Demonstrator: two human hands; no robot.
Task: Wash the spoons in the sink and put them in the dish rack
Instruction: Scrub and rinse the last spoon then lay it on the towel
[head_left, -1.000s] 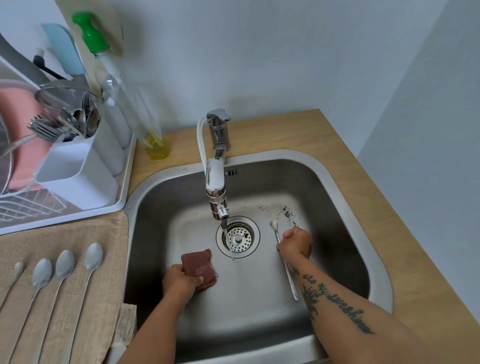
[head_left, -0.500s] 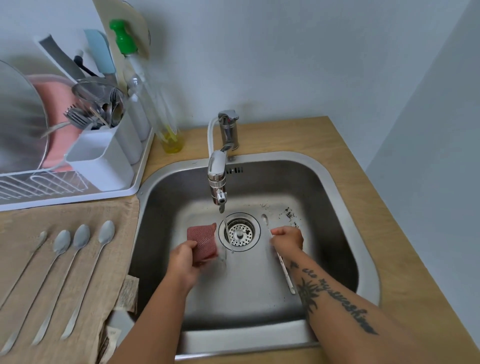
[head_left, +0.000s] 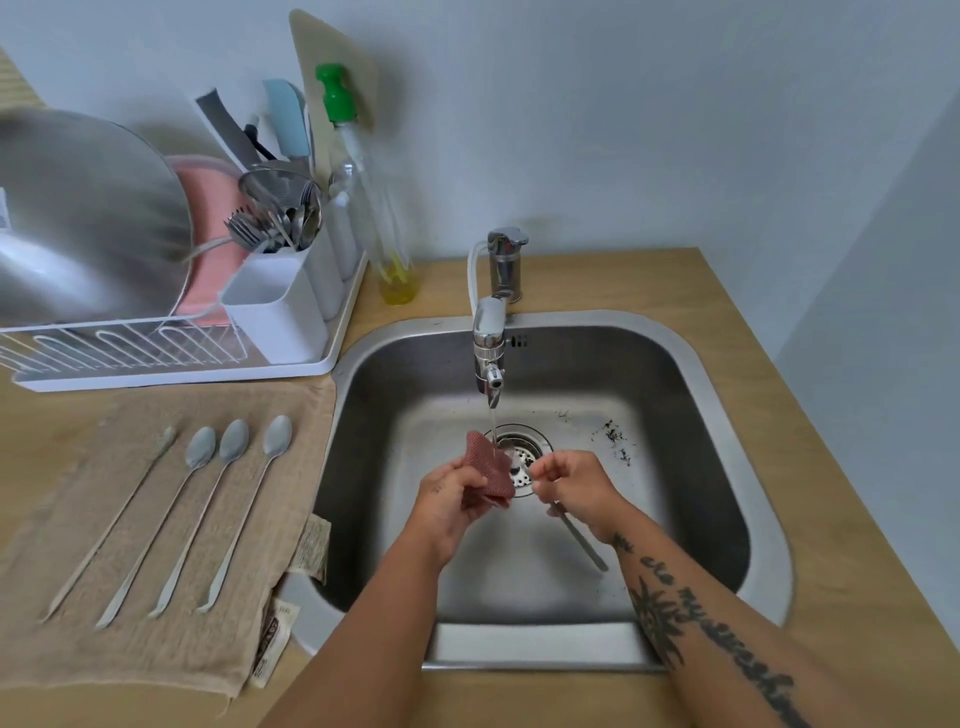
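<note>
Left hand (head_left: 447, 499) is curled round a red-brown mesh scrubber (head_left: 485, 462), crumpled, with its top corner under the thin water stream (head_left: 492, 421) from the chrome tap (head_left: 491, 332). Right hand (head_left: 571, 491) pinches the spoon (head_left: 576, 535) by its slim metal handle between thumb and fingers. The handle tail sticks out near-right of the hand, above the sink floor. The bowl end points left toward the scrubber; it's blurred, so can't tell if they touch.

Both hands are over the round perforated drain strainer (head_left: 530, 447), mid-basin. Sink (head_left: 691, 467) is brushed stainless, a rounded square, with dark specks (head_left: 615, 436) on the floor to the right of the drain.

Left of the sink, four long-handled spoons (head_left: 234, 447) lie side by side on a beige terry towel (head_left: 130, 649), bowls far, handles near. Three have oval bowls; the leftmost is thin-tipped.

Dish rack (head_left: 171, 364) sits far-left: white wire on a white tray. It holds a white plastic caddy (head_left: 275, 312) with cutlery, a big steel lid (head_left: 88, 218) and a pink plate (head_left: 208, 249). A clear pump bottle (head_left: 374, 208) with a green top and yellow liquid at the bottom stands between the rack and the tap. Counter (head_left: 779, 364) is wood-look.
</note>
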